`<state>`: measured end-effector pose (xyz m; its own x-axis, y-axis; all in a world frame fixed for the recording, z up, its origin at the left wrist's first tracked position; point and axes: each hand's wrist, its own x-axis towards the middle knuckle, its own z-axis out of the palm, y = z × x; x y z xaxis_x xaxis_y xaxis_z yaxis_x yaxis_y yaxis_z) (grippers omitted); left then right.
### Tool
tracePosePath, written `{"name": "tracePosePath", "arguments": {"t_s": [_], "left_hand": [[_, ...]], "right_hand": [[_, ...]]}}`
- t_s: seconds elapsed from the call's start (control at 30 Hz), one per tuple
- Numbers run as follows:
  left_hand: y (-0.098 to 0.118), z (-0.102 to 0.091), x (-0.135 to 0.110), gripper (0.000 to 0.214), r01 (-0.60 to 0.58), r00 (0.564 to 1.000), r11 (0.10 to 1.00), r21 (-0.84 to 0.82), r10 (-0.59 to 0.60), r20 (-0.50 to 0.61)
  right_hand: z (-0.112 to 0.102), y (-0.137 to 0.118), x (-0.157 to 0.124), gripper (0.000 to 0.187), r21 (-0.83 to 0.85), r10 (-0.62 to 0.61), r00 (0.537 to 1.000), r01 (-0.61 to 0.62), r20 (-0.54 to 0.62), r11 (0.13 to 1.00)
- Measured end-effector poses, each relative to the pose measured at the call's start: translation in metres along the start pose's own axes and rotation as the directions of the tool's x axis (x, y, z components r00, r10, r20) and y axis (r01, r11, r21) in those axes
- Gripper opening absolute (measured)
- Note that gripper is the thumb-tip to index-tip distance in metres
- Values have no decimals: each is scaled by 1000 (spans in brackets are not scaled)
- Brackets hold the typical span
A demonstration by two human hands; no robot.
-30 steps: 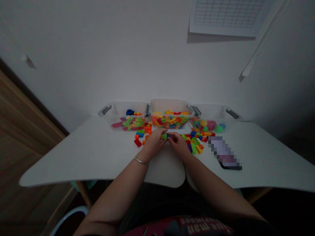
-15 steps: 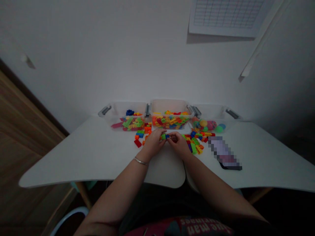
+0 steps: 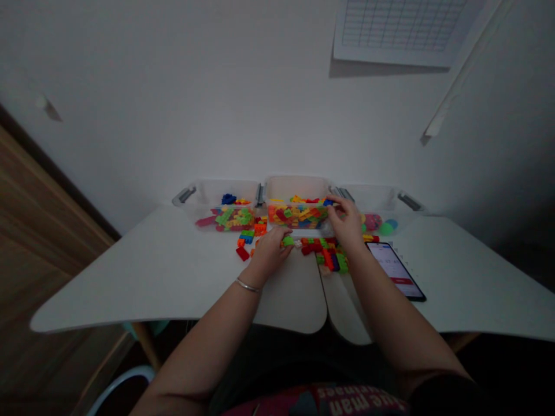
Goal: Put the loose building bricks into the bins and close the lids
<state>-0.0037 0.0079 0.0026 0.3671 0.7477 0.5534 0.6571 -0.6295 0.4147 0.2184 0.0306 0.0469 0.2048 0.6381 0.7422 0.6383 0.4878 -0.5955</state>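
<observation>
Head view shows the left hand (image 3: pixel 269 255) resting low near the far edge of the counter (image 3: pixel 130 277), its grip narrow and closed on a green brick (image 3: pixel 288 241) at the fingertips. A metal bangle (image 3: pixel 247 285) circles that wrist. The right hand (image 3: pixel 347 222) is raised over the right corner of the middle bin (image 3: pixel 297 190), its fingers (image 3: pixel 336 209) curved and partly open beside a blue brick (image 3: pixel 328 202); whether that grip holds anything cannot be told. Three clear plastic bins stand in a row along the far edge: the left bin (image 3: pixel 225 193) and the middle bin hold mixed bricks, and the right bin (image 3: pixel 373 196) holds balls (image 3: pixel 373 221). Loose bricks (image 3: pixel 325 255) lie heaped between the hands and the bins, with a red brick (image 3: pixel 243 253) just left of the left hand. A phone (image 3: pixel 394 270) lies face up near the right of the heap, its screen lit.
</observation>
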Motion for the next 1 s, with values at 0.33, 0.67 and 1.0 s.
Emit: {"name": "tracePosePath", "arguments": {"t_s": [0.33, 0.67, 1.0], "left_hand": [[-1, -3, -2, 32, -5, 1000, 1000, 3, 5, -4], [2, -4, -1, 30, -14, 1000, 1000, 28, 14, 5], [2, -4, -1, 29, -4, 1000, 999, 33, 3, 28]], "right_hand": [[4, 8, 18, 27, -393, -41, 993, 82, 110, 916], [14, 17, 6, 39, -378, -139, 970, 207, 201, 902], [18, 27, 3, 45, -357, -107, 961, 196, 255, 913]]}}
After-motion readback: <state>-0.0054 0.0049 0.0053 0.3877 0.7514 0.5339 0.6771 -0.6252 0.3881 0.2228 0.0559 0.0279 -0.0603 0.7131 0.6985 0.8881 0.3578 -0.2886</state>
